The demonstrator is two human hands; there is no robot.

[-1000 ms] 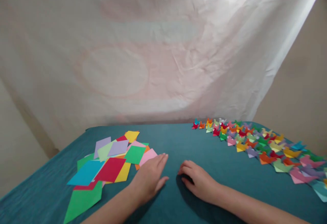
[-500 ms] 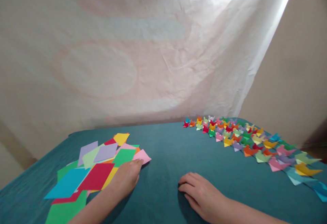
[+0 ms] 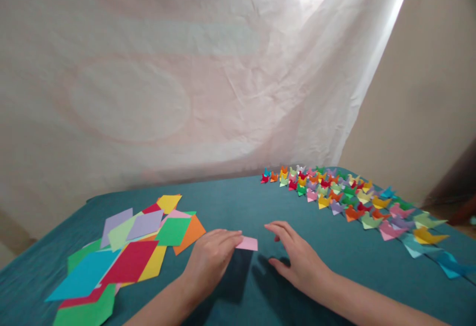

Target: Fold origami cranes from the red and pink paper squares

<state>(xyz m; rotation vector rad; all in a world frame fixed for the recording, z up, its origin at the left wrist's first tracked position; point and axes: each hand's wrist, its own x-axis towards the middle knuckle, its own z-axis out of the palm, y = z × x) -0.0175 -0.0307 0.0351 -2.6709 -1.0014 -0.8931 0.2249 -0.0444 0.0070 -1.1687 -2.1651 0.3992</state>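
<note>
A pink paper square [image 3: 248, 243] hangs just above the teal tablecloth [image 3: 238, 202], most of it hidden under my left hand [image 3: 210, 261], whose fingers are closed on its edge. My right hand [image 3: 297, 256] hovers just right of the sheet, fingers spread, holding nothing. To the left lies a loose pile of coloured paper squares [image 3: 126, 246], with an orange sheet [image 3: 189, 232] at its right edge.
Several rows of small folded paper birds [image 3: 345, 197] in many colours run along the right side of the table to its far edge. A white cloth backdrop [image 3: 186, 78] hangs behind the table. A beige wall [image 3: 427, 93] stands to the right.
My left hand reached to the pile, took the pink square and drew it right to the middle, uncovering the orange sheet. My right hand lifted and opened toward it.
</note>
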